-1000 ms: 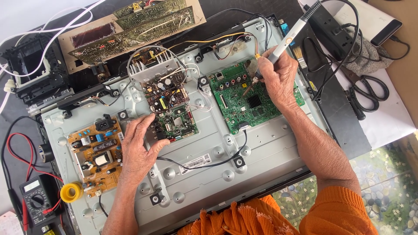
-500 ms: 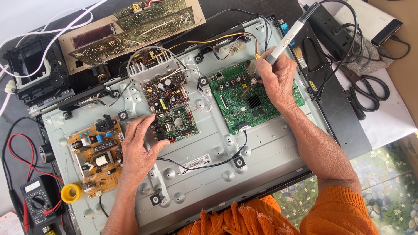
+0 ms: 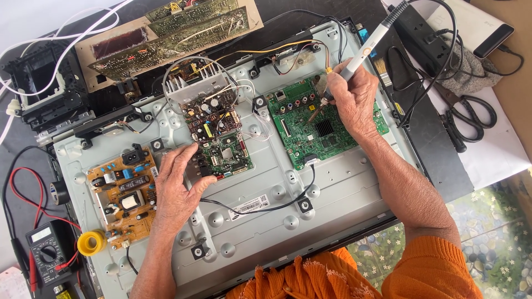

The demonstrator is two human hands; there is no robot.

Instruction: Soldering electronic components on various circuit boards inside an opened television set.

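The person is gripping a soldering iron in the right hand, fingers wrapped round it like a pen, so its tip is angling down onto the green main board at about one o'clock on the metal chassis. The cord is trailing off towards two o'clock, clear of the work. The left hand is lying spread and flat (fingers apart, holding nothing) against the small green board at the centre, seemingly steadying it. A brown power board is sitting at nine o'clock, with a multimeter and yellow solder reel near eight o'clock on the tabletop.
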